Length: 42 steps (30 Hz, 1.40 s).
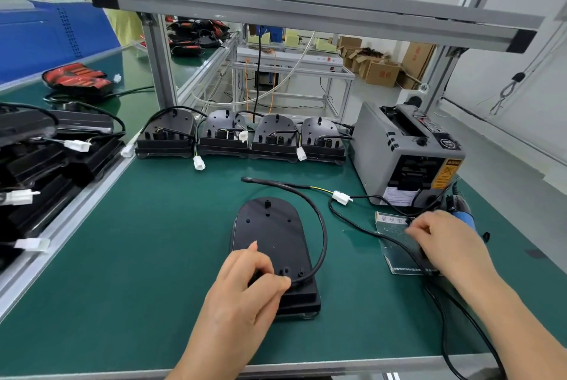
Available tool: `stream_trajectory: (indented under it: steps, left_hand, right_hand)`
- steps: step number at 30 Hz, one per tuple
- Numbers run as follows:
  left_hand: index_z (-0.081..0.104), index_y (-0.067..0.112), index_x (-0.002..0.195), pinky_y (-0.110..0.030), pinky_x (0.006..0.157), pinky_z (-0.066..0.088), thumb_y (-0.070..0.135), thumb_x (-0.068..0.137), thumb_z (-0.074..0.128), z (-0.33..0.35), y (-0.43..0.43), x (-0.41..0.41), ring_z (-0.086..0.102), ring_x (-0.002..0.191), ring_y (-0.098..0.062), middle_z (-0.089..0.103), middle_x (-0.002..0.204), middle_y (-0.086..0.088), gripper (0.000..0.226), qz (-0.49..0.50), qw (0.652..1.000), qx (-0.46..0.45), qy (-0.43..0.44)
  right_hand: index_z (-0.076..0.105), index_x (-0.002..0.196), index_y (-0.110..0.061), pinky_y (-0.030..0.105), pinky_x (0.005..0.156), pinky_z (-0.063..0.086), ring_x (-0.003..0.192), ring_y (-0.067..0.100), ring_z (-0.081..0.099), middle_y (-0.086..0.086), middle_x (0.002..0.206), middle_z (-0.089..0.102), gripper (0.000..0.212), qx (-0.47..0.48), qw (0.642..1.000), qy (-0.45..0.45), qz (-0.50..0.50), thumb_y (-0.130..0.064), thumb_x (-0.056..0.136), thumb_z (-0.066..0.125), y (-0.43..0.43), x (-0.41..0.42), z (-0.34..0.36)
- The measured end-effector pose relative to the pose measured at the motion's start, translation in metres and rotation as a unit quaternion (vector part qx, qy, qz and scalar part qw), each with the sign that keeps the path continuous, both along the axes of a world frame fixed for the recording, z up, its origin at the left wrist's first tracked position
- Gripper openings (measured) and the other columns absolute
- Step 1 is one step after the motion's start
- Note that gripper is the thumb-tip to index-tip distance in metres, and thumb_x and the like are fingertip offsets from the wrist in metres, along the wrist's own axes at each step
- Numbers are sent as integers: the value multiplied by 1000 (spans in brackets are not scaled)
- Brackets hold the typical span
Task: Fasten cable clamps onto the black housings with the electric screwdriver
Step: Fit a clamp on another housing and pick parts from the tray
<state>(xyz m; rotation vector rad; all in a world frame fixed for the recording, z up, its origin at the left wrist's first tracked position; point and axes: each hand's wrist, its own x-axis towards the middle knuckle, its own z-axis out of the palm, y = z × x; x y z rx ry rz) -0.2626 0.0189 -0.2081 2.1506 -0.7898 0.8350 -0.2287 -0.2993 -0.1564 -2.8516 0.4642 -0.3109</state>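
A black housing (271, 235) lies flat on the green mat in front of me. Its black cable (319, 223) loops over the right side and ends in a white connector (341, 197). My left hand (245, 290) rests on the housing's near end, fingers curled over the spot where the cable enters; what it pinches is hidden. My right hand (445, 241) reaches into a small clear parts tray (395, 238) at the right, fingertips pinched together; any piece in them is too small to see. A blue tool tip (468, 217), perhaps the electric screwdriver, shows behind that hand.
Several black housings (242, 137) with dangling connectors stand in a row at the back. A grey tape dispenser (402, 149) sits at the back right. More housings (40, 165) are stacked on the left bench. A power cord (445, 312) trails off the front right edge.
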Motion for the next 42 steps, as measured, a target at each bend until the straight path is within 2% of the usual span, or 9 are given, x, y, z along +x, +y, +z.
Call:
stream_trajectory:
  steps: [3, 5, 7, 11, 21, 27, 31, 36, 42]
  left_hand:
    - [58, 23, 87, -26, 92, 46, 10, 80, 65, 1, 0, -3, 59, 115, -25, 54, 107, 8, 16, 8, 1000, -6, 25]
    - [61, 21, 86, -33, 93, 49, 6, 78, 67, 1, -1, -3, 58, 117, -22, 61, 110, 5, 18, 9, 1000, -5, 15]
    - [66, 15, 82, -42, 96, 50, 1, 79, 68, 1, -2, -2, 61, 112, -18, 66, 104, 1, 14, 8, 1000, 4, -4]
    - [72, 11, 80, -41, 100, 46, 3, 79, 71, 0, -3, -3, 63, 107, -19, 68, 94, 1, 9, 35, 999, 27, -19]
    - [69, 10, 80, -45, 94, 50, -14, 62, 78, 2, -8, -5, 60, 91, -20, 64, 89, -1, 31, 56, 998, 37, -18]
    - [54, 24, 91, -41, 72, 58, -10, 61, 80, 4, -7, -11, 61, 108, -30, 48, 101, 6, 53, 52, 998, 29, 28]
    - [53, 23, 90, -39, 79, 55, -10, 64, 79, 5, -6, -11, 61, 104, -30, 46, 98, 5, 49, 43, 999, 19, 28]
    - [52, 22, 90, -44, 76, 57, -11, 66, 77, 4, -6, -10, 62, 104, -32, 45, 98, 5, 47, 38, 999, 20, 28]
    - [54, 20, 90, -38, 86, 52, -10, 67, 75, 3, -6, -10, 61, 102, -29, 48, 93, 2, 44, 40, 999, 24, 29]
  right_hand:
    - [69, 71, -30, 20, 63, 39, 69, -2, 58, -14, 79, 68, 12, 248, 963, -69, 78, -29, 83, 67, 37, -10, 28]
    - [73, 72, -30, 16, 67, 42, 67, -7, 59, -15, 76, 70, 9, 388, 909, -41, 145, -24, 79, 72, 71, -19, 39]
    - [72, 70, -33, 15, 72, 42, 71, -5, 59, -14, 75, 69, 15, 438, 875, 22, 206, -21, 79, 73, 101, -23, 40]
    - [69, 64, -33, 9, 73, 42, 78, -6, 59, -14, 84, 68, 19, 420, 867, 96, 248, -23, 80, 72, 133, -18, 33]
    - [68, 67, -29, 3, 70, 40, 73, -9, 56, -13, 88, 63, 17, 377, 876, 142, 265, -22, 82, 72, 140, -12, 18]
    - [70, 70, -27, 2, 68, 41, 75, -7, 60, -15, 85, 68, 10, 417, 864, 156, 235, -26, 79, 73, 139, -10, 16]
    - [70, 68, -28, 3, 67, 41, 75, -8, 61, -16, 84, 69, 12, 425, 861, 158, 229, -25, 80, 73, 140, -11, 17]
    - [71, 67, -29, 9, 72, 41, 76, -7, 62, -15, 83, 70, 14, 439, 855, 162, 224, -24, 80, 72, 140, -11, 18]
    - [71, 68, -29, 14, 77, 42, 79, -6, 62, -16, 86, 69, 12, 417, 866, 157, 226, -27, 79, 73, 142, -11, 17]
